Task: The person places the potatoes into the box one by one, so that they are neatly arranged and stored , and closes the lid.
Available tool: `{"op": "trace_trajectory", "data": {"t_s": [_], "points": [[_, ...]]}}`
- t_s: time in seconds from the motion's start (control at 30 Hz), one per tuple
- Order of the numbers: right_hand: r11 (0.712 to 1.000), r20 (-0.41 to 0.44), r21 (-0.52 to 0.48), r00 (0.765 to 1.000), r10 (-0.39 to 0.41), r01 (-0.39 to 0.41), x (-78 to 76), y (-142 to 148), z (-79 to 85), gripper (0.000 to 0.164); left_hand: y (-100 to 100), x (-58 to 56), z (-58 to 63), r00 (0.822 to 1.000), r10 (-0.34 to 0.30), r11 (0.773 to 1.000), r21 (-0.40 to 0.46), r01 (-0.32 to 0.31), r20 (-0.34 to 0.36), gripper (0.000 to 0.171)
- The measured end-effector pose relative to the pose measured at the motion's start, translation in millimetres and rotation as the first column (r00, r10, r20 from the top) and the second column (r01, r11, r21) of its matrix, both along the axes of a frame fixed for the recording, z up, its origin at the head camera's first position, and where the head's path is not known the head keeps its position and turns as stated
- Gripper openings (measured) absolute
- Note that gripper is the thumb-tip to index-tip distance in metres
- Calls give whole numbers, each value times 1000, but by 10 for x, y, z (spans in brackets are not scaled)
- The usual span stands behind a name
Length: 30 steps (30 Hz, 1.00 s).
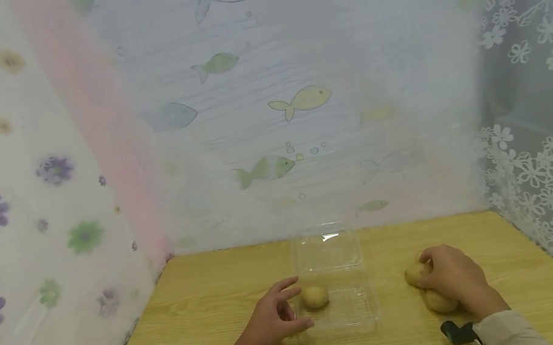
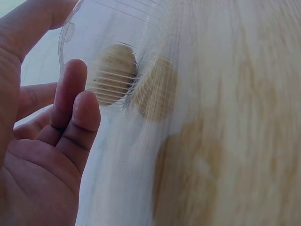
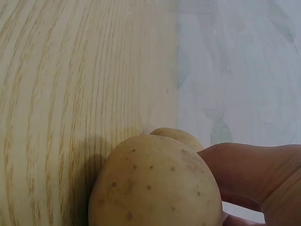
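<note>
A clear plastic clamshell box (image 1: pixel 354 313) lies with its lid (image 1: pixel 326 253) folded back, away from me. One potato (image 1: pixel 315 297) sits in its left part; the left wrist view shows that potato (image 2: pixel 113 77) through the ribbed wall. My left hand (image 1: pixel 277 314) is at the box's left side, index finger and thumb spread, the other fingers bent; whether it touches the rim is unclear. On the right, my right hand (image 1: pixel 455 273) holds a potato (image 1: pixel 415 275) between thumb and fingers. Another potato (image 1: pixel 440 301) lies just nearer, large in the right wrist view (image 3: pixel 155 183).
The wood-grain table (image 1: pixel 209 295) is bounded by a fish-patterned curtain (image 1: pixel 311 179) at the back and flowered sheets (image 1: pixel 44 238) at the sides. Black wrist mounts (image 1: pixel 457 333) sit below both hands.
</note>
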State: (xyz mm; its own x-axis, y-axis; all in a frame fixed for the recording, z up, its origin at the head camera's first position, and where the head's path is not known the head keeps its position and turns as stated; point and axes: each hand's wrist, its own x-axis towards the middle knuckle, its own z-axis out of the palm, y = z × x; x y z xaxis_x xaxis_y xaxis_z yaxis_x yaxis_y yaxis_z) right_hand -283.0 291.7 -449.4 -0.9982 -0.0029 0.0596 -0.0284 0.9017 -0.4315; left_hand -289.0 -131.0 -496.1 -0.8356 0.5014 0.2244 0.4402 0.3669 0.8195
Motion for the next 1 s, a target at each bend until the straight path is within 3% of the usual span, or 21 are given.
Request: {"op": "trace_trajectory", "data": {"t_s": [0.53,0.77,1.0], "points": [[1000,-24,8,1000,-3,3,-9,-12,-17,58,3,15,40,1000,-15,1000,2,15,-19,86],[999,-113,10,993,31,-30,-16,-8,-39,55,-1,-8,0,999,-13,1000,-9,13,-31,85],[998,-138,-9,989,60,-62,-8,-32,0,52,-9,-9,-6,1000,-5,1000,-11,4,-18,87]]}}
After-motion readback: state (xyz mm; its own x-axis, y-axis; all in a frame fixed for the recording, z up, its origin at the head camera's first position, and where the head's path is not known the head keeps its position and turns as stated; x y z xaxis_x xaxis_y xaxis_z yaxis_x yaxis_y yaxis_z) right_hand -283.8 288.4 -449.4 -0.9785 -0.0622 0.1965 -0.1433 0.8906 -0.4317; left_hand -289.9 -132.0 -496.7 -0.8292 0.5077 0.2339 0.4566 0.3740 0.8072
